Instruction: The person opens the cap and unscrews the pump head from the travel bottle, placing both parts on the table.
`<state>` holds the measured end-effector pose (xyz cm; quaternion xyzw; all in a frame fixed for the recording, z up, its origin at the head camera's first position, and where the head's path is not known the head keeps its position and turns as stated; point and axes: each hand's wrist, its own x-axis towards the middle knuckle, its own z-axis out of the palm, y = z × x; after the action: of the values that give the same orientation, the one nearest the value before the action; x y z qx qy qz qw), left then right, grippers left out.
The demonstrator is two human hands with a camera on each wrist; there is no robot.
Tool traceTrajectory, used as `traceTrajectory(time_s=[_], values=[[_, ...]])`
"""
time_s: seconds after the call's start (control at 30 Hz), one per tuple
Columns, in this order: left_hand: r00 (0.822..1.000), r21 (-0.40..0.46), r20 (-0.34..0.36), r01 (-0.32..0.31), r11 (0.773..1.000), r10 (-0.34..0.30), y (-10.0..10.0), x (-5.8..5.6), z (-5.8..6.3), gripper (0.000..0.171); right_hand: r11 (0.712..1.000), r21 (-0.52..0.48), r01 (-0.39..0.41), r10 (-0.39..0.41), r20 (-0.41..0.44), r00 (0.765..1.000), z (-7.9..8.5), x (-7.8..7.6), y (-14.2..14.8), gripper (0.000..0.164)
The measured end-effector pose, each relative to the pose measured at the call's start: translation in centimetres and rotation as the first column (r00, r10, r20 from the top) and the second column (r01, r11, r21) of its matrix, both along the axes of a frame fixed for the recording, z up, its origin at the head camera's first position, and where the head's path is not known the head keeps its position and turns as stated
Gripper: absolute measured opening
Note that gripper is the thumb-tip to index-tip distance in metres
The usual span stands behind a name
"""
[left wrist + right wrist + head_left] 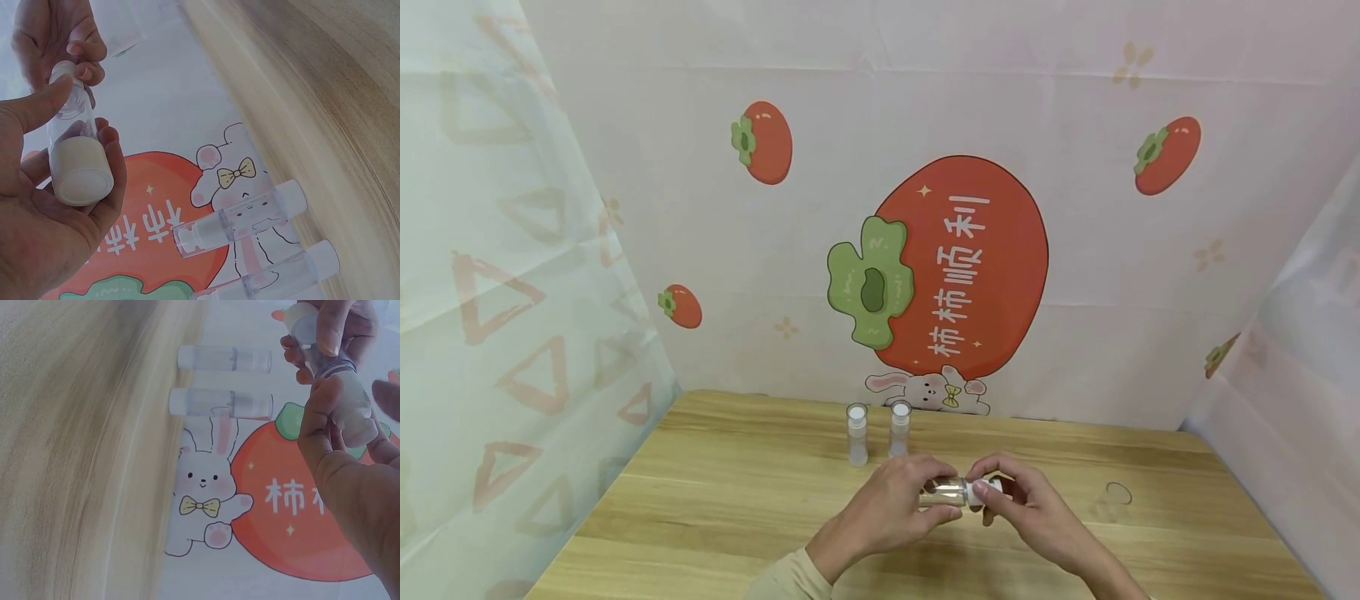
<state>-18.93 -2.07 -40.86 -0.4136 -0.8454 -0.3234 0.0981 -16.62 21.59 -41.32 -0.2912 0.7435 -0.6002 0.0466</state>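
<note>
In the head view, my left hand grips the clear body of a small pump bottle, which lies nearly level above the table. The fingers of my right hand pinch its white pump top at the other end. From the left wrist view, the bottle's white base faces the camera, and the left thumb lies along the clear wall. The right wrist view has the right fingers around the white pump top; part of it is hidden behind them.
Two similar capped bottles, a left one and a right one, stand upright behind the hands. A clear cap is on the wooden table to the right. A printed cloth backs the table.
</note>
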Motion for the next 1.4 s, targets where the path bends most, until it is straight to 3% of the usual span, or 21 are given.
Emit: traceTrajectory(time_s=[0.2,0.57,0.87,1.4], values=[[1.0,0.009,0.0,0.008,1.0,-0.008,0.01,0.01,-0.05,0.031,1.0,-0.025,-0.013,0.013,-0.013,1.0,-0.14,-0.06,-0.08,0.018],[1.0,0.005,-0.008,0.013,1.0,-0.013,0.03,0.07,-0.15,0.031,1.0,0.025,0.004,-0.006,0.049,0.999,0.14,0.03,0.04,0.023],[0.999,0.013,-0.033,0.026,1.0,-0.026,0.06,0.02,-0.28,0.028,0.999,0.038,0.008,-0.008,0.001,1.0,0.16,0.1,0.24,0.022],[0.999,0.01,-0.038,0.018,1.0,-0.018,0.03,0.01,-0.34,0.028,0.999,-0.008,-0.049,0.049,0.001,0.999,0.12,0.03,0.17,0.024]])
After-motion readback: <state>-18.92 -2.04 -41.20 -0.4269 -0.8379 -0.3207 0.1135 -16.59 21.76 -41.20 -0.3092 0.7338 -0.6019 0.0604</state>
